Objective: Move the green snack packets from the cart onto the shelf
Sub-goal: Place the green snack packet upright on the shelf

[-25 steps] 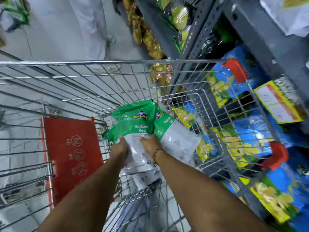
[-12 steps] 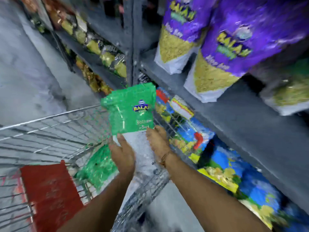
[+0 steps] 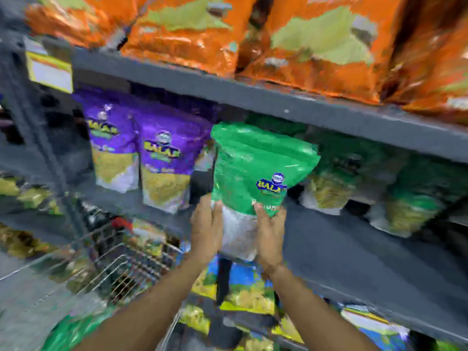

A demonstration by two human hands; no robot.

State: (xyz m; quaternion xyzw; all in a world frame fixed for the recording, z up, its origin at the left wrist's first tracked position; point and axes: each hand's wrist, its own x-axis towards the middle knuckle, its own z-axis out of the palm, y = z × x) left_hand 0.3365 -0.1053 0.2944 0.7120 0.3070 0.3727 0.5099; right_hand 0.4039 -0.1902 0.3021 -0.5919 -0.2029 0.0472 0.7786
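Note:
A green snack packet (image 3: 255,171) with a clear lower half is held upright at the front of the grey middle shelf (image 3: 354,249). My left hand (image 3: 206,224) grips its lower left side. My right hand (image 3: 269,234) grips its lower right side. More green packets (image 3: 354,173) stand further right on the same shelf, blurred. The wire cart (image 3: 109,264) is at lower left, with another green packet (image 3: 73,330) lying in it.
Two purple packets (image 3: 152,158) stand on the shelf just left of the held packet. Orange packets (image 3: 304,41) fill the shelf above. Blue and yellow packets (image 3: 243,290) sit on the shelf below. A yellow price tag (image 3: 49,72) hangs at upper left.
Both hands have lifted the green packet out of the cart and up to the middle shelf, beside the purple packets. The view swung upward from the cart to the shelves.

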